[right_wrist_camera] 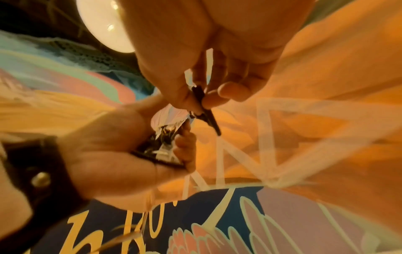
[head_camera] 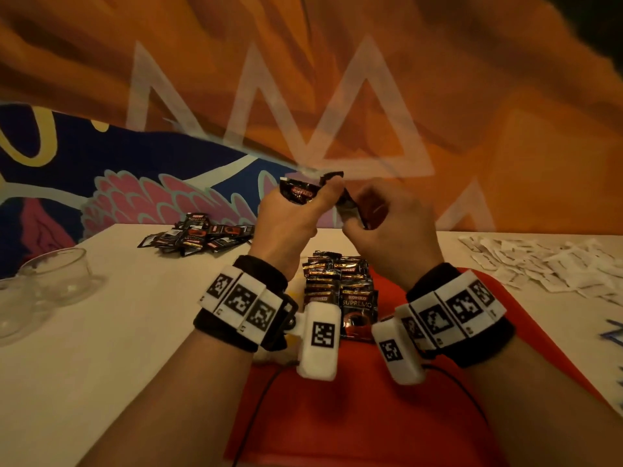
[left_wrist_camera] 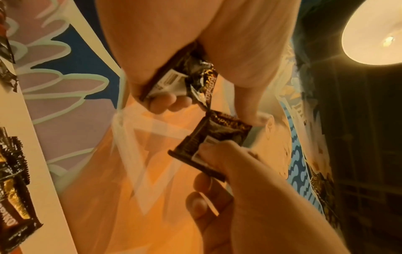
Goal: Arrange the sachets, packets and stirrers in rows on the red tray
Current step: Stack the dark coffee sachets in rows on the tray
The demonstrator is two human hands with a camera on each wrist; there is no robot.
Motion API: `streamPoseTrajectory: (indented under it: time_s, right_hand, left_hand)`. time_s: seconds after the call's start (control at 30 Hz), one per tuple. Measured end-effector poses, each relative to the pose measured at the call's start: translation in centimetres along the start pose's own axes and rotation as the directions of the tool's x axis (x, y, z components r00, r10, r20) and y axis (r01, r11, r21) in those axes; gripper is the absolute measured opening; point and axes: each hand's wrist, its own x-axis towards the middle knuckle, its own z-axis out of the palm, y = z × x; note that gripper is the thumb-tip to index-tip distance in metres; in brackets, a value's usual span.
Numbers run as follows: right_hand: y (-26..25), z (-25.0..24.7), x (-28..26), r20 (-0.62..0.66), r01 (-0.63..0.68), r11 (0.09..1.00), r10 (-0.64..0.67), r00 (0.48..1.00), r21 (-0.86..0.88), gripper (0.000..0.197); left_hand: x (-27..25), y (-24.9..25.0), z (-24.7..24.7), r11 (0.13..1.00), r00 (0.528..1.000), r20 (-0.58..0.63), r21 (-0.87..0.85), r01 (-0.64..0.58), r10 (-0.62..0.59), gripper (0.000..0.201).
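Fingers and thumb of the left hand (head_camera: 286, 217) pinch one dark coffee sachet (head_camera: 300, 192), while the right hand (head_camera: 387, 224) curls round a second dark sachet (head_camera: 349, 205); the left wrist view shows the two joined at a corner, raised above the table at about 12 o'clock from the tray. Whether they are part of one strip or merely touching cannot be told. Both wrists carry black bands with white marker blocks. Below the hands, rows of dark sachets (head_camera: 340, 291) lie overlapped at the far end of the red tray (head_camera: 337, 416), which sits nearest the person at 6 o'clock. On the white table (head_camera: 118, 332), a loose heap of dark sachets (head_camera: 199, 235) lies at about 10 o'clock from the tray, and a spread of white paper packets (head_camera: 539, 264) at about 2 o'clock. Clear glass bowls (head_camera: 50, 281) stand at the table's left edge, around 9 o'clock. An orange and blue painted wall (head_camera: 472, 96) fills the background.
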Motion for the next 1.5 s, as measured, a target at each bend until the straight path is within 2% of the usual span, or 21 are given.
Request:
streamPoseTrajectory:
  time_s: [0.1, 0.13, 0.23, 0.27, 0.37, 0.47, 0.53, 0.6, 0.67, 0.77, 0.8, 0.93, 1.03, 1.17, 1.27, 1.4, 1.5]
  right_hand:
    - [-0.2, 0.2, -0.4, 0.009, 0.077, 0.993, -0.077, 0.997, -0.090, 0.019]
    - [-0.2, 0.3, -0.5, 0.004, 0.109, 0.990, -0.109, 0.994, -0.094, 0.021]
    - [-0.1, 0.7, -0.6, 0.013, 0.219, 0.971, -0.219, 0.976, -0.091, 0.017]
    - [0.0, 0.8, -0.6, 0.035, 0.222, 0.972, -0.220, 0.975, -0.083, 0.013]
    - [-0.1, 0.5, -0.6, 0.034, 0.093, 0.996, -0.092, 0.995, -0.003, 0.019]
    - [0.0, 0.1, -0.3, -0.012, -0.056, 0.995, 0.057, 0.998, 0.084, 0.019]
    - [0.1, 0.1, 0.0, 0.063, -0.164, 0.969, 0.155, 0.986, 0.185, 0.028]
    - [0.1, 0.1, -0.1, 0.162, -0.228, 0.937, 0.190, 0.968, 0.265, 0.033]
    - [0.1, 0.0, -0.2, 0.206, -0.200, 0.945, 0.149, 0.967, 0.258, 0.030]
    - [0.4, -0.1, -0.3, 0.227, -0.186, 0.948, 0.127, 0.966, 0.258, 0.029]
    - [0.4, -0.1, -0.3, 0.231, -0.186, 0.947, 0.126, 0.965, 0.263, 0.029]
    - [0.1, -0.1, -0.6, 0.249, -0.162, 0.951, 0.095, 0.964, 0.264, 0.021]
    - [-0.2, -0.1, -0.6, 0.265, -0.172, 0.946, 0.097, 0.959, 0.274, 0.013]
    - [0.2, -0.2, -0.2, 0.281, -0.171, 0.973, 0.123, 0.952, 0.155, 0.002]
    - [1.0, -0.7, -0.4, 0.407, -0.256, 0.963, 0.202, 0.891, 0.082, 0.004]
    - [1.8, -1.3, -0.5, 0.590, -0.398, 0.913, 0.368, 0.718, -0.085, 0.012]
    - [2.2, -1.7, -1.1, 0.643, -0.406, 0.887, 0.446, 0.622, -0.222, 0.013]
  left_hand:
    - [-0.4, 0.2, 0.6, 0.997, 0.994, 0.078, -0.010, -0.073, 0.073, 0.074]
    - [-0.4, 0.1, 0.7, 0.997, 0.994, 0.075, -0.030, -0.078, 0.080, 0.072]
    - [-0.3, 0.2, 0.6, 0.990, 0.999, -0.012, -0.134, -0.043, 0.042, 0.024]
    - [-0.2, 0.2, 0.4, 0.986, 0.999, -0.038, -0.166, -0.028, 0.022, 0.017]
    - [0.3, 0.0, -0.4, 0.985, 0.996, -0.092, -0.175, -0.017, 0.001, 0.026]
    - [0.5, 0.0, -0.6, 0.982, 0.997, -0.070, -0.186, -0.004, -0.009, 0.034]
    - [0.5, 0.0, -0.7, 0.970, 0.999, -0.040, -0.242, 0.014, -0.025, 0.037]
    - [0.4, 0.0, -0.7, 0.959, 0.999, -0.015, -0.283, 0.030, -0.035, 0.044]
    - [0.3, -0.1, -0.6, 0.959, 0.999, 0.000, -0.280, 0.034, -0.035, 0.043]
    - [0.0, 0.0, -0.4, 0.979, 0.999, 0.000, -0.201, 0.034, -0.035, 0.007]
    - [0.0, 0.0, -0.3, 0.987, 1.000, 0.005, -0.161, 0.023, -0.023, 0.004]
    - [-0.2, 0.1, -0.3, 0.994, 0.999, 0.017, -0.108, -0.030, 0.032, 0.008]
    - [0.0, 0.4, -0.6, 0.980, 1.000, 0.001, -0.199, 0.000, 0.000, 0.011]
    - [0.3, 0.7, -1.1, 0.967, 0.998, -0.055, -0.254, 0.013, -0.028, 0.010]
    - [0.8, 0.6, -1.6, 0.970, 0.991, -0.128, -0.243, 0.001, -0.033, 0.013]
    - [1.4, 0.6, -2.7, 0.956, 0.985, -0.154, -0.291, 0.027, -0.075, 0.016]
    - [1.6, 0.9, -3.1, 0.938, 0.984, -0.137, -0.340, 0.061, -0.113, 0.012]
